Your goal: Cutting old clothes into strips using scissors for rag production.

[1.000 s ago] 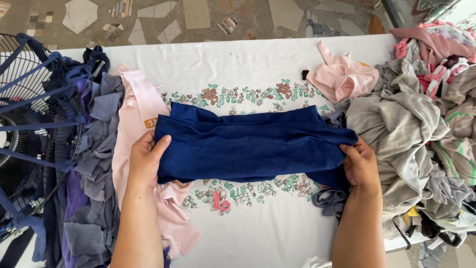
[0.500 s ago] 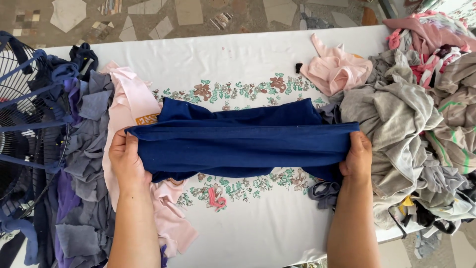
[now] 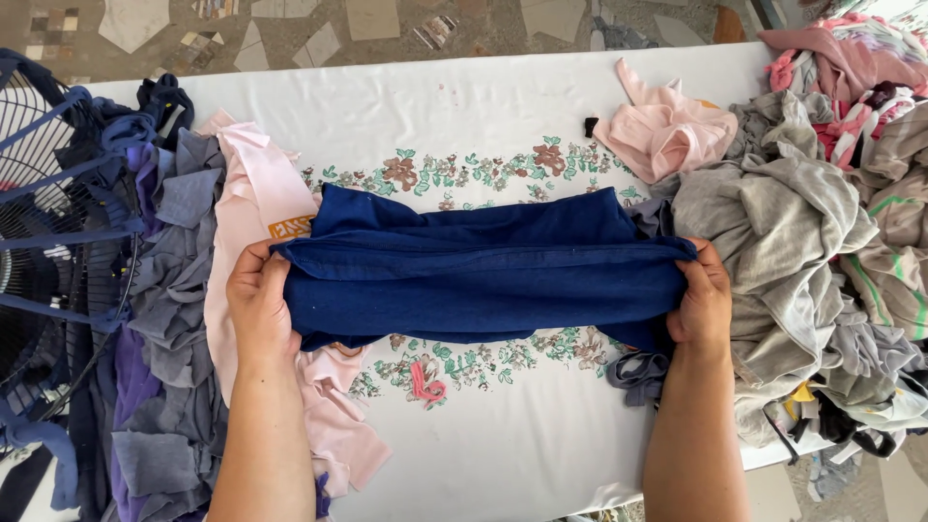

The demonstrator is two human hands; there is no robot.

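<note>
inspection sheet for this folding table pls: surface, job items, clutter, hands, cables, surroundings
Surface: white tablecloth with floral band covers the table.
Job's things: dark blue knit garment, stretched flat across the middle.
Clutter: pale pink garment and grey-purple fabric pile at left; grey and striped clothes heap at right; small pink top behind.
Grippers: left hand and right hand each grip one end of it.
Cables: nothing seen.
Surroundings: blue wire fan guard; stone-chip floor.

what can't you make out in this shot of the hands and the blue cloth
Head view:
- Fingertips of the left hand and right hand: tucked into the navy garment.
- What kind of garment it is: folded over itself.
- Orange mark on the pink garment: partly covered by the navy cloth.
- Blue fan: cut by the left edge.
</note>
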